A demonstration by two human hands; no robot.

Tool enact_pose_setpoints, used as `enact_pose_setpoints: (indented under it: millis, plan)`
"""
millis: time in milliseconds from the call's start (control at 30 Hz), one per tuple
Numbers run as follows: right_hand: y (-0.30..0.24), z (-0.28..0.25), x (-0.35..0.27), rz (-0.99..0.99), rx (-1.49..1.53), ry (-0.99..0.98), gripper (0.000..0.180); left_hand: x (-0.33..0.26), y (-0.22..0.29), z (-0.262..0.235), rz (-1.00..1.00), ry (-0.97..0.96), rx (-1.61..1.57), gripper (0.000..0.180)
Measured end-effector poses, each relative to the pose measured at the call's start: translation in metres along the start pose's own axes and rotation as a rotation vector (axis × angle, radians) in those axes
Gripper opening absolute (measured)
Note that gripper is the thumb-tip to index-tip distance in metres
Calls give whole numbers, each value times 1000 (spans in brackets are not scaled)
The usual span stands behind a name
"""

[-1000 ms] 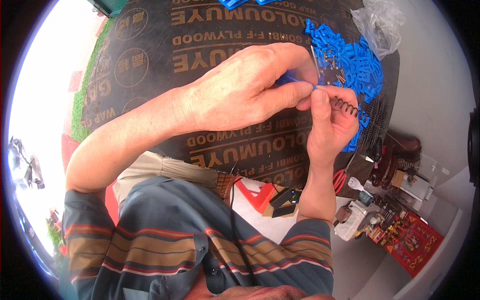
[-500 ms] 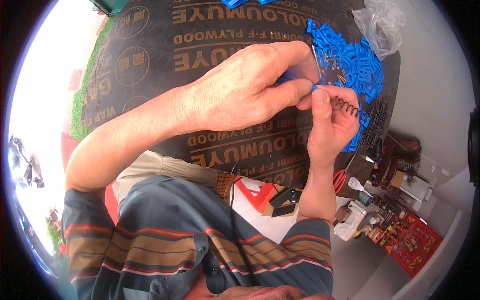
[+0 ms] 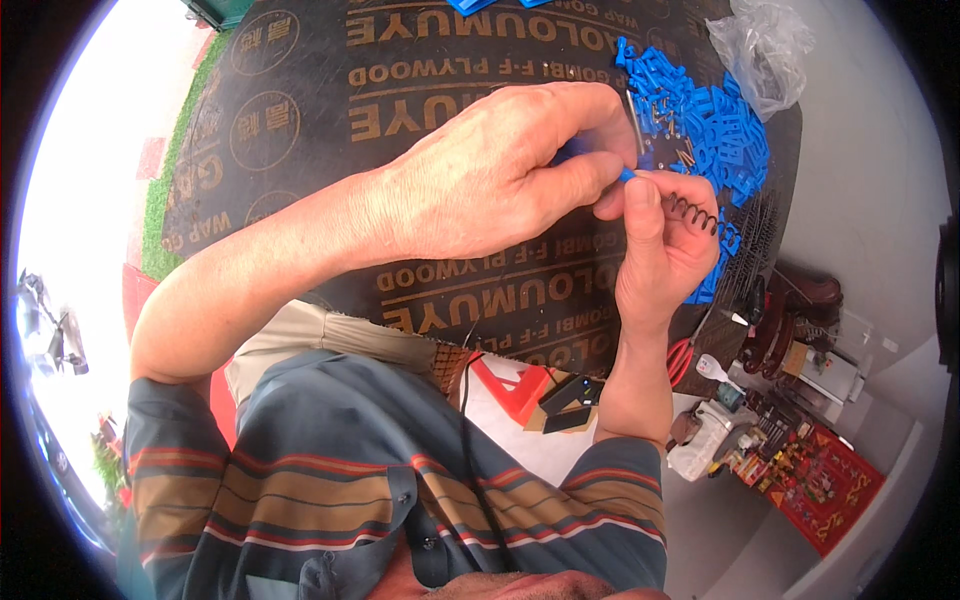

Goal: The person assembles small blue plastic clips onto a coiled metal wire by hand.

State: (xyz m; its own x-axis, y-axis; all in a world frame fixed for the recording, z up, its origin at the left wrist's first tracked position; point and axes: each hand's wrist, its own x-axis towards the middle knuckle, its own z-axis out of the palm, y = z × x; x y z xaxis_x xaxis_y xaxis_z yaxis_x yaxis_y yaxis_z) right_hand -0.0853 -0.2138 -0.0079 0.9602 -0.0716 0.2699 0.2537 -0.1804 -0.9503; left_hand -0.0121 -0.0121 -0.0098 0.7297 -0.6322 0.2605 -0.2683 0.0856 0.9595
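Your left hand (image 3: 490, 180) has its grip pinched on a small blue plastic part (image 3: 572, 152), mostly hidden under the fingers. Your right hand (image 3: 665, 240) grips a dark coiled wire spring (image 3: 692, 212), its long axis pointing away to the right of the part. Both meet above the table (image 3: 330, 110), dark printed plywood, near the blue parts heap (image 3: 715, 115) at its far right edge.

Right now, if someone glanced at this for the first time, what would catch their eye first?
The two bare hands meeting at the centre: the left hand pinches a small blue plastic piece, while the right hand holds a dark coil spring against its fingers. Just behind them, at the upper right of the dark plywood board, lies a bright heap of blue plastic parts beside a crumpled clear plastic bag.
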Motion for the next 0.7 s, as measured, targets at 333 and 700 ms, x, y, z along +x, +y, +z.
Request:
enact_pose_setpoints:
  millis: [333,700]
  plan:
    - [-2,3,0,0,-57,-7,11,0,-1,-1,-91,4,-51,23]
    - [2,5,-1,-10,-51,-24,11,-1,-4,1,-54,40,35,25]
